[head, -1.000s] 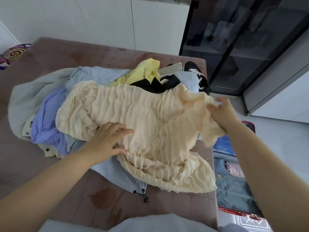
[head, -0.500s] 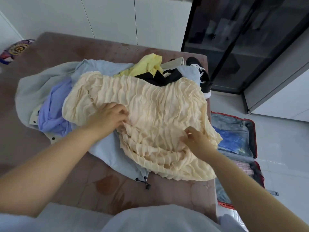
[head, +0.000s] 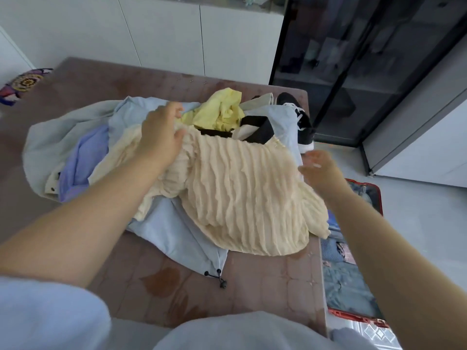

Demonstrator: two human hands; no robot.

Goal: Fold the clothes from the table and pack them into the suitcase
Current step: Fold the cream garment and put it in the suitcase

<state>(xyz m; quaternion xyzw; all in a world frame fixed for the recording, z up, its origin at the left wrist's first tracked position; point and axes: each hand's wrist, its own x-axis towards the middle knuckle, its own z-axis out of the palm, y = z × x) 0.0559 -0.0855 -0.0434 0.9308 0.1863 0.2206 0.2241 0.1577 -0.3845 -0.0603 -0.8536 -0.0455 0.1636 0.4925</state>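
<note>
We see a heap of clothes on the brown tabletop (head: 267,286), spread from its middle to its right edge. On top lies a cream pleated garment (head: 240,195), its lower hem drooping toward the near right corner. The left hand (head: 161,140) is at the garment's far left part, fingers (head: 174,109) curled over the fabric and thumb pressed onto it, grasping a bunched fold. The right hand (head: 322,171) is at the garment's right side, above the right edge of the tabletop. It is blurred, its fingers look loose and released, and we cannot tell whether they touch the cloth.

Under the cream piece a pale blue garment (head: 177,238) shows, with a black drawstring toggle (head: 222,284) on its near hem. A lavender garment (head: 83,157) and a grey-green jacket (head: 48,137) lie toward the left. A yellow garment (head: 222,112) and a black-trimmed beige piece (head: 260,127) lie toward the far edge. A black-and-white sneaker (head: 302,122) sits near the far right corner.

The red-rimmed suitcase (head: 353,317) lies open on the floor just beside the right edge of the tabletop, with folded blue and patterned items inside.
</note>
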